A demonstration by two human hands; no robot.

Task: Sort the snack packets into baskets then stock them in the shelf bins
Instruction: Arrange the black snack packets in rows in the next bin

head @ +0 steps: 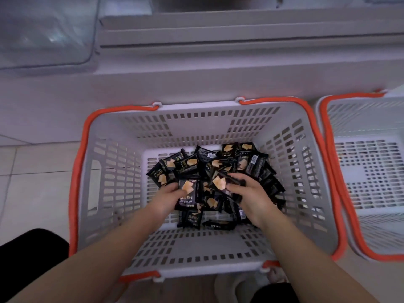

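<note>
Down in the grey basket [122, 180] with orange handles lies a heap of black snack packets [220, 167] (all the same kind). Both hands reach into it: the left hand [168, 196] grasps a packet [188, 194], the right hand [251, 193] clutches several. A second basket [369, 132] stands just beside, on the right.

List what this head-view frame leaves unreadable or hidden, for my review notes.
- Packet count: the black snack packets lie heaped, with lower ones covered by upper ones and by both hands.
- Left hand and right hand grip: fingertips are buried in packets.
- Second basket: cut by the right edge.
- Shelf bins: blurred, contents unclear.
- Grey basket floor: mostly covered.
</note>
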